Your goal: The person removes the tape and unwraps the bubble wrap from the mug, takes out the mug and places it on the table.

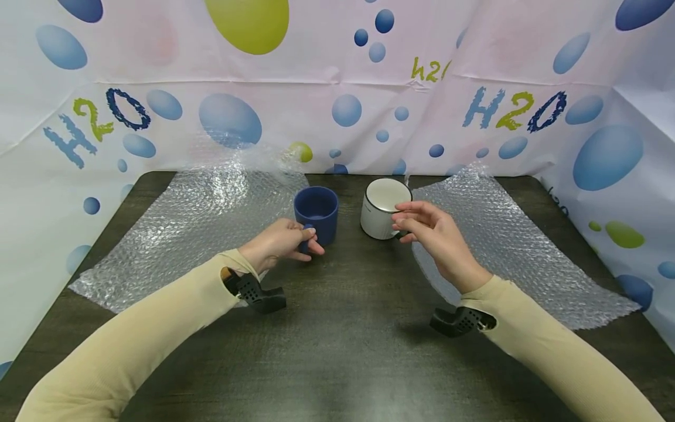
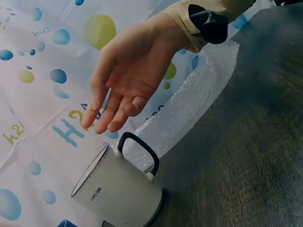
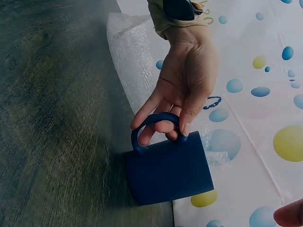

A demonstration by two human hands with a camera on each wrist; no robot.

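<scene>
In the head view, my left hand (image 1: 282,241) grips the handle of a dark blue mug (image 1: 323,211). The right wrist view shows that same left hand (image 3: 187,78) with fingers through the loop handle and the thumb on its upper end; the blue mug (image 3: 170,172) is upright. My right hand (image 1: 435,240), fingers loosely bent, is beside the handle side of a white, dark-rimmed mug (image 1: 375,218). Seen from the left wrist, the right hand (image 2: 137,71) hovers apart above the black handle (image 2: 142,149); the white mug (image 2: 118,189) bears the word "concise".
One sheet of bubble wrap (image 1: 195,228) lies on the left of the dark wooden table (image 1: 337,340), another bubble wrap sheet (image 1: 506,252) on the right. Behind and at both sides hangs a white sheet (image 1: 295,70) printed with bubbles and "H2O".
</scene>
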